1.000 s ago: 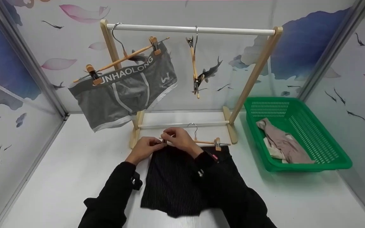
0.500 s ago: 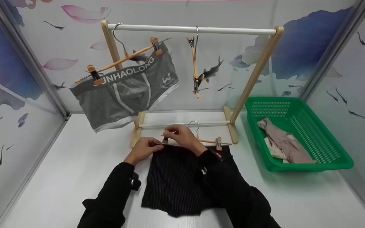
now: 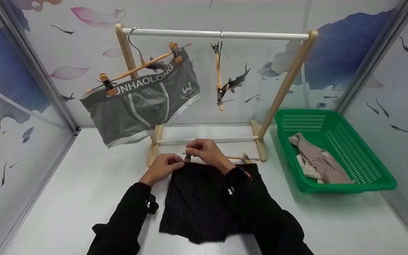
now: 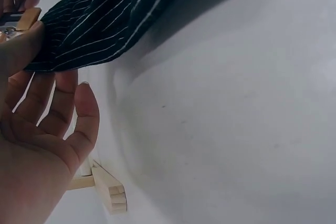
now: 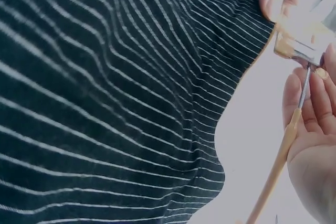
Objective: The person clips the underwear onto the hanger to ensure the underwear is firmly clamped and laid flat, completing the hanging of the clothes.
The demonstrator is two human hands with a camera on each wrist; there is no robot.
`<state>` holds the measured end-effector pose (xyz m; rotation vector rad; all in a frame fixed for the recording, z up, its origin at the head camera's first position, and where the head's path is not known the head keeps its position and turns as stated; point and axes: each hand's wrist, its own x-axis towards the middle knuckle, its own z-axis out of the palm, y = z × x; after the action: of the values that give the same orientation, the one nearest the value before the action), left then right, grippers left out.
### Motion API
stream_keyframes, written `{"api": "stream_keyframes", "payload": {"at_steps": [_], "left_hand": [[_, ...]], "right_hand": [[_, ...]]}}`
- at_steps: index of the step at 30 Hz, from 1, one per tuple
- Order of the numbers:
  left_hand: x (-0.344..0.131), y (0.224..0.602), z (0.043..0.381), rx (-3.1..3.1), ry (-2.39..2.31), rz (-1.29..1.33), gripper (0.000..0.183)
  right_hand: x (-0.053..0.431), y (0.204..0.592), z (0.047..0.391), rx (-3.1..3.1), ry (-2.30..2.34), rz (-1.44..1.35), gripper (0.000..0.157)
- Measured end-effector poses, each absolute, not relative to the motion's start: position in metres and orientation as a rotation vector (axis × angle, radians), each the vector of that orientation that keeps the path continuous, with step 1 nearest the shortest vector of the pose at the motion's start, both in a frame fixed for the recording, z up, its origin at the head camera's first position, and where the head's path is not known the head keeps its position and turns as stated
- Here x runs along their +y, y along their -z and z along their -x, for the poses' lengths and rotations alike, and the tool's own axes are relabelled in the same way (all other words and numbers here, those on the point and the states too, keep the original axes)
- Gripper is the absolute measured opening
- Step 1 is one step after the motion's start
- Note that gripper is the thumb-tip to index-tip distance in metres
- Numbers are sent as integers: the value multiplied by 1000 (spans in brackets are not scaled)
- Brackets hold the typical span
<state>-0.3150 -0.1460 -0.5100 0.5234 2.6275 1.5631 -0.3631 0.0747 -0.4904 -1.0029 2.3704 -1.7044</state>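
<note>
Shorts (image 3: 197, 205) on table (image 3: 83, 198), midway between side edges, waist toward back edge. Left hand (image 3: 162, 168) pinching shorts' top left corner. Right hand (image 3: 207, 153) clamped on clip (image 3: 187, 158) of hanger (image 3: 233, 157), just beside that corner. Basket (image 3: 345, 188) at right edge. Rack (image 3: 284, 86) near back edge, briefs (image 3: 143, 104) hung left.

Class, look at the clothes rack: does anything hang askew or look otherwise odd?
Yes, mildly: the slanting hanger with the grey briefs, at the left of the white rail, faces a different way from the bare hanger, which hangs nearly end-on. Nothing looks spilled or damaged.
</note>
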Motion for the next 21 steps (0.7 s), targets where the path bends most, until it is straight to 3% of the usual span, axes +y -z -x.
{"api": "stream_keyframes", "payload": {"at_steps": [10, 21], "left_hand": [[-146, 514, 316, 2597, -1620, -544, 19], [-142, 506, 314, 2511, -1771, -480, 23]], "right_hand": [[76, 464, 342, 2381, 1741, 1105, 15], [78, 497, 363, 2449, 1666, 1143, 19]]}}
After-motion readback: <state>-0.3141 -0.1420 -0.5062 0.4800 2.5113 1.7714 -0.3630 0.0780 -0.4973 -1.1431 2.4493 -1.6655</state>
